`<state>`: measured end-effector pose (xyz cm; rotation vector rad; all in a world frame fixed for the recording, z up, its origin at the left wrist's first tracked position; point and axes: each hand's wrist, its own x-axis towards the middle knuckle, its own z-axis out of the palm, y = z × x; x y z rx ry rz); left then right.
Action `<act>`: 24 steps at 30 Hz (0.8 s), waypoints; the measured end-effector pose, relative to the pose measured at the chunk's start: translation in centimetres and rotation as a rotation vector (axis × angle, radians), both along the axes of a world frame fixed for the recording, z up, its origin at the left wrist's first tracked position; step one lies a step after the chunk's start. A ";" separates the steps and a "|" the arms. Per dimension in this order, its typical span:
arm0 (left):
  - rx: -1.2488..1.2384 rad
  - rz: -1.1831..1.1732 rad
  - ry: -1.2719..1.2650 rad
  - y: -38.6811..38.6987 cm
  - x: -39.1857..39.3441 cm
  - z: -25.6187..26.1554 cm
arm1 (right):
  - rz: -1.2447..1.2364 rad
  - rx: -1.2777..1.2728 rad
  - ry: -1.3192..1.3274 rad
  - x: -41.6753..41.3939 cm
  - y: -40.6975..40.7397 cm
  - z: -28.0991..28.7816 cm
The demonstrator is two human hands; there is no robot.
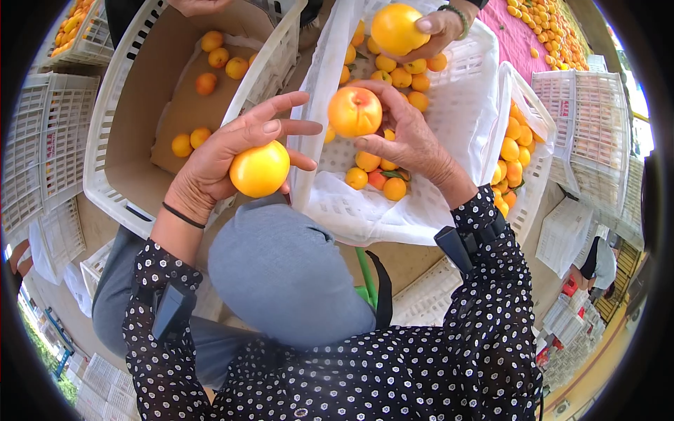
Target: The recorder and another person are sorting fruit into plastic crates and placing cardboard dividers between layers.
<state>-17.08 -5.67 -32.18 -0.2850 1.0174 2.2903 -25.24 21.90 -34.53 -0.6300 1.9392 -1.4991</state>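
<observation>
A smooth yellow stone fruit [259, 169], apricot- or nectarine-like, rests against the palm of my left hand [226, 144], whose upper fingers spread out past it. Between thumb and fingers, my right hand [403, 126] holds an orange fruit with a red blush [355, 111], its stem hollow and creases facing up. This hand is above a white plastic crate [458, 105] lined with thin white sheeting, where several similar fruits and a few leaves lie. My left hand is beside the near rim of a cardboard-lined crate [131, 121] holding several fruits [206, 83].
Across from me, another person's hand [442, 29] holds a large yellow fruit [400, 29] over the lined crate. A fuller fruit crate [518, 152] stands at right. Stacked white crates [584, 121] flank both sides. Far right, fruit lies heaped by a pink cloth [513, 42].
</observation>
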 end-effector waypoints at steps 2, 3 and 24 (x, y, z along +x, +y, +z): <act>0.110 -0.002 0.035 -0.1 0.0 0.3 | 0.159 0.034 0.298 -0.3 -3.3 2.3; 0.110 -0.009 0.036 -0.6 0.1 0.4 | 0.237 0.051 0.448 -0.6 -4.2 3.0; -1.093 0.102 -0.411 -14.0 9.1 -18.2 | 0.295 0.560 -0.364 1.1 -1.4 -20.2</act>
